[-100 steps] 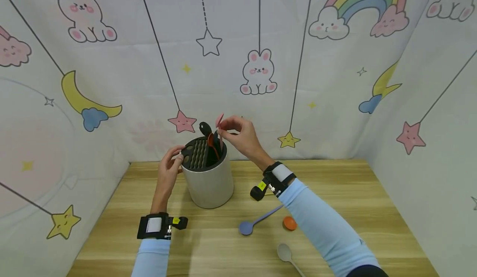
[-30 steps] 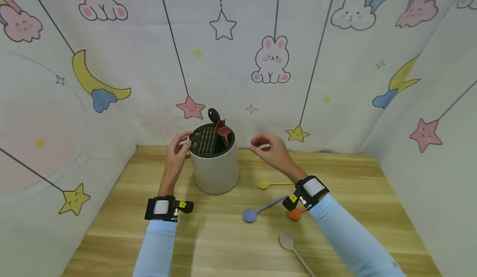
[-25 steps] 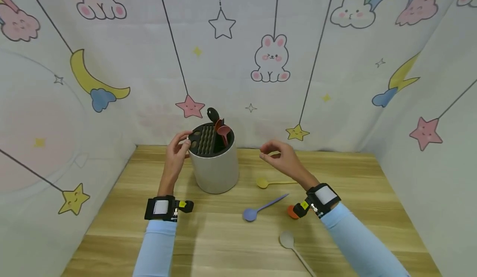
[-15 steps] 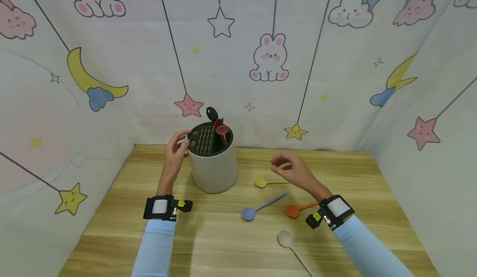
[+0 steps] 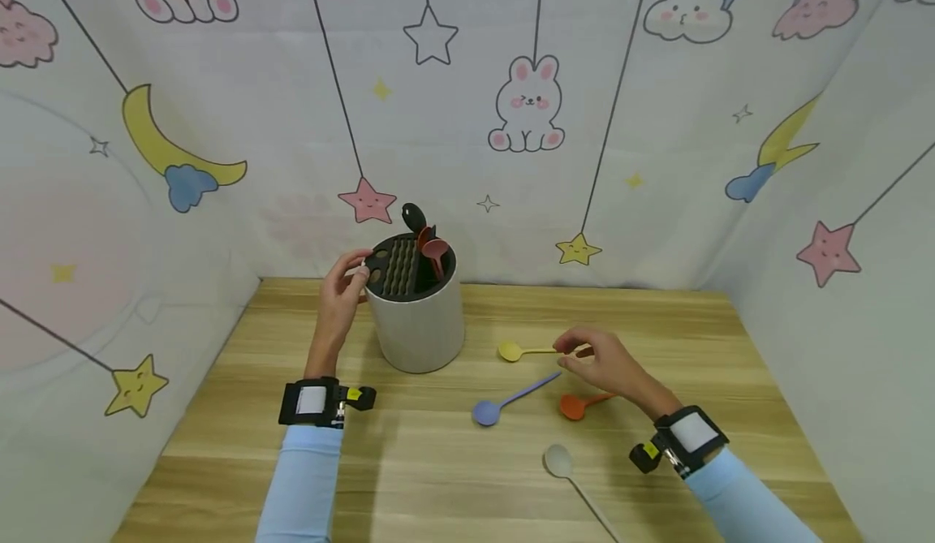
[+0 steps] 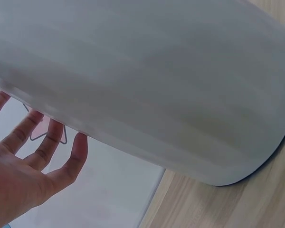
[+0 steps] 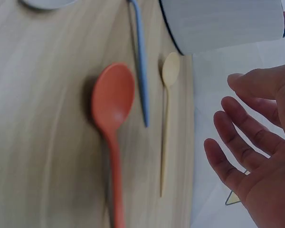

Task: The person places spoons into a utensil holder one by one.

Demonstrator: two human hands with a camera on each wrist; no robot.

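A white cylindrical utensil holder (image 5: 416,328) with a black slotted top stands at the back of the table. My left hand (image 5: 339,295) grips its left rim; in the left wrist view the curved fingers (image 6: 78,152) touch its side. A black spoon (image 5: 414,218), a red-orange utensil (image 5: 424,239) and a pink ladle (image 5: 435,249) stick up from its right compartment. My right hand (image 5: 602,360) hovers by the handle of a yellow spoon (image 5: 510,351), fingers loosely bent. In the right wrist view that hand (image 7: 261,137) holds nothing, apart from the yellow spoon (image 7: 170,71).
On the wooden table (image 5: 438,478) lie a blue-purple spoon (image 5: 487,412), an orange spoon (image 5: 573,407) and a grey spoon (image 5: 558,462), right of the holder. A white patterned cloth (image 5: 292,121) hangs behind and at both sides.
My right hand let go of the pink ladle in the holder, then moved right and down to the yellow spoon's handle. The left hand has stayed at the rim.
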